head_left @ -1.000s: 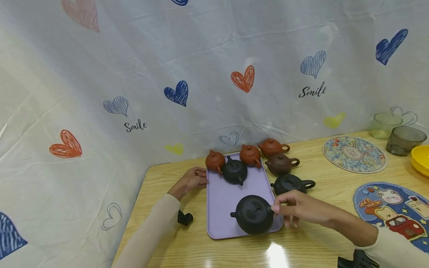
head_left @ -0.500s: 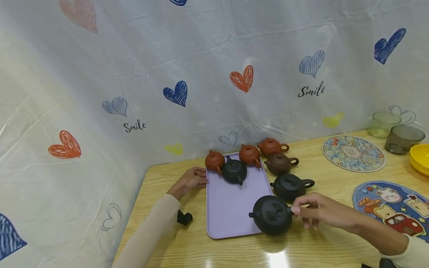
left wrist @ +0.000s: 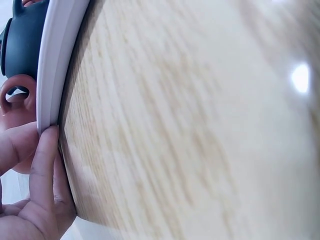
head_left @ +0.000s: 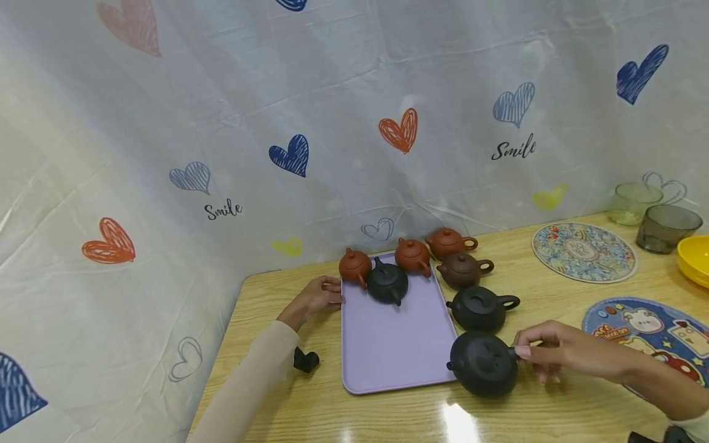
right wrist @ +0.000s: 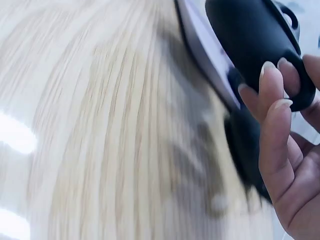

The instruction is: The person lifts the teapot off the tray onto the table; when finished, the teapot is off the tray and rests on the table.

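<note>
My right hand (head_left: 565, 351) grips the handle of a large black teapot (head_left: 483, 364), its spout pointing left. In the right wrist view the fingers (right wrist: 275, 120) curl through the handle loop, and the teapot (right wrist: 250, 40) hangs over the wood with a shadow beneath. My left hand (head_left: 316, 301) pinches the left rim of a lilac tray (head_left: 388, 363); in the left wrist view, thumb and fingers meet at that rim (left wrist: 55, 70). On the tray's far end sit two reddish-brown teapots (head_left: 355, 267) and a black teapot (head_left: 387, 283).
Right of the tray stand a reddish-brown teapot (head_left: 448, 244), a dark brown teapot (head_left: 461, 271) and another black teapot (head_left: 479, 309). Farther right lie a round patterned mat (head_left: 584, 252) and a blue cartoon mat (head_left: 604, 314), near two glass cups (head_left: 667, 229) and a yellow bowl (head_left: 695, 261).
My right hand has carried the large black teapot rightward, from over the tray's near end to beyond its right edge. My left hand stays at the tray's left rim.
</note>
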The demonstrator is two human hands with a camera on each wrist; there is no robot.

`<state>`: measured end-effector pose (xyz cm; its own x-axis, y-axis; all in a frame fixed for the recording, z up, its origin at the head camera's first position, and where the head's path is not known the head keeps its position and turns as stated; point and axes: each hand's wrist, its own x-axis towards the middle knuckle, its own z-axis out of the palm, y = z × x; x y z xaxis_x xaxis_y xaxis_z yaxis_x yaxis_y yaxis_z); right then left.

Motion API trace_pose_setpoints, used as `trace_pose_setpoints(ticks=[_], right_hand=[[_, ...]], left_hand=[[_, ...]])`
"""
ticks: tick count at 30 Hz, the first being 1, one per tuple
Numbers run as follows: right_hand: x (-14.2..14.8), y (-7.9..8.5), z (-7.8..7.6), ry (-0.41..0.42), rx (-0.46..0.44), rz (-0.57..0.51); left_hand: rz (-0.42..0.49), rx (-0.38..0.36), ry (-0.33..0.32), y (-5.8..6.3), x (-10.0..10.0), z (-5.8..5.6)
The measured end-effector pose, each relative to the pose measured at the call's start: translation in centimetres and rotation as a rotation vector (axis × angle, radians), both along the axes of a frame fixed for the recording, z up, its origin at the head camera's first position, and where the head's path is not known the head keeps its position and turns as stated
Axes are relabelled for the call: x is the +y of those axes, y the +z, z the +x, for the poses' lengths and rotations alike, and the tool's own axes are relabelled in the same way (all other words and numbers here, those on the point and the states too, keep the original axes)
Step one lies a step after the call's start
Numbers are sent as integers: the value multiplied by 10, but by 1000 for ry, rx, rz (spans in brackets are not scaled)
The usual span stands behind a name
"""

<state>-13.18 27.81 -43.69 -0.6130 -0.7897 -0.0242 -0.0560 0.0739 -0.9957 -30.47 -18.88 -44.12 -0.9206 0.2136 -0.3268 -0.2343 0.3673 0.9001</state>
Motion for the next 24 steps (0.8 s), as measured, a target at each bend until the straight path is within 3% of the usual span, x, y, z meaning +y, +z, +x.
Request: trace_pose_setpoints(ticks=[5, 14, 24], right_hand=[[18, -7, -3, 30, -24, 1], [30, -13, -4, -8, -102, 88], [26, -16, -7, -76, 60, 149]], left_hand=[[-4, -2, 6, 0, 0, 0], [-3, 5, 10, 1, -1, 1], [0, -6, 5, -1, 0, -1]])
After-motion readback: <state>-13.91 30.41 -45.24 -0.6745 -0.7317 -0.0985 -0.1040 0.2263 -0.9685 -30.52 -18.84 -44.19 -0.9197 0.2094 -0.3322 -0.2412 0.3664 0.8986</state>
